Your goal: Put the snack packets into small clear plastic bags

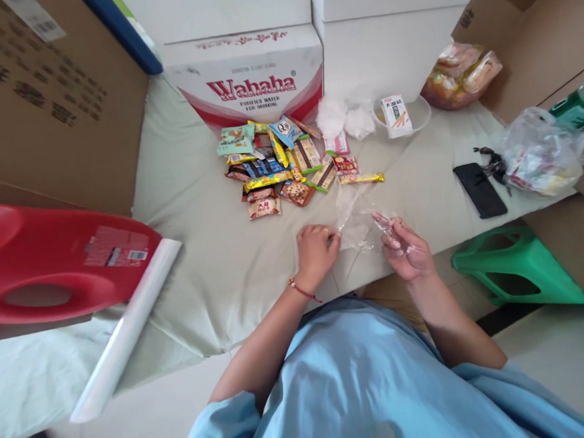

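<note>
A clear plastic bag (357, 231) stretches between my two hands near the front edge of the cloth-covered surface. My left hand (318, 249), with a red string bracelet at the wrist, pinches the bag's left side between thumb and fingers. On the other side my right hand (404, 246) has its palm turned up and its fingers closed on the bag's thin film. Just beyond the bag lies a pile of wrapped snacks (273, 163). A yellow snack stick (362, 178) rests at the pile's right edge.
Behind the pile stands a Wahaha water carton (252, 81). A plastic bowl (419, 118) holds a small box (396, 115). To the right are a black phone (480, 189), a filled plastic bag (542, 155) and a green stool (520, 263). A red jug (64, 255) and white roll (127, 330) are left.
</note>
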A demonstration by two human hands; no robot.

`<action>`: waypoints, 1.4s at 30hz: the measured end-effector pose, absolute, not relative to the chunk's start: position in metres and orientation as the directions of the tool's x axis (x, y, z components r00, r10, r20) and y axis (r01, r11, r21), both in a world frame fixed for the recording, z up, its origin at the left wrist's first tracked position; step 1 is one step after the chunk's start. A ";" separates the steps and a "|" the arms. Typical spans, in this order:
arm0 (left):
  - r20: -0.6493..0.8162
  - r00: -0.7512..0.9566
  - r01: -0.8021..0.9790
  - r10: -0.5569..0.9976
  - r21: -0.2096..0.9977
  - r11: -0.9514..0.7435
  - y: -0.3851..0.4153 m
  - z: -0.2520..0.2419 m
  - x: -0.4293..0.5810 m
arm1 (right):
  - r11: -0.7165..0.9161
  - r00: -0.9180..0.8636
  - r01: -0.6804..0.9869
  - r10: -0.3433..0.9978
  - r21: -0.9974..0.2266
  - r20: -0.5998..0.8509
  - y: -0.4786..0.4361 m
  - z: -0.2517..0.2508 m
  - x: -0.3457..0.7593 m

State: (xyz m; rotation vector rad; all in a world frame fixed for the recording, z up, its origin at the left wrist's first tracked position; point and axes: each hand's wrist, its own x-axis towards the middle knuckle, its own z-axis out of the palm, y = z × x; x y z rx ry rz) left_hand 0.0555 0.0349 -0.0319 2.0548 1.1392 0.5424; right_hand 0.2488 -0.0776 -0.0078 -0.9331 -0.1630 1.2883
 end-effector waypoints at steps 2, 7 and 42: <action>-0.013 0.478 0.414 0.878 0.885 -0.213 0.038 -0.033 0.053 | -0.013 0.356 -0.718 0.853 -0.696 -0.382 -0.079 -0.004 0.255; -0.125 0.248 0.026 0.961 0.992 0.122 0.044 -0.028 0.022 | -0.103 0.448 -0.549 0.802 -0.830 -0.395 -0.087 -0.007 0.271; -0.119 0.177 0.793 0.977 0.606 -0.070 0.028 -0.024 -0.030 | -0.454 0.171 0.076 0.883 -0.888 -0.437 -0.104 -0.020 0.258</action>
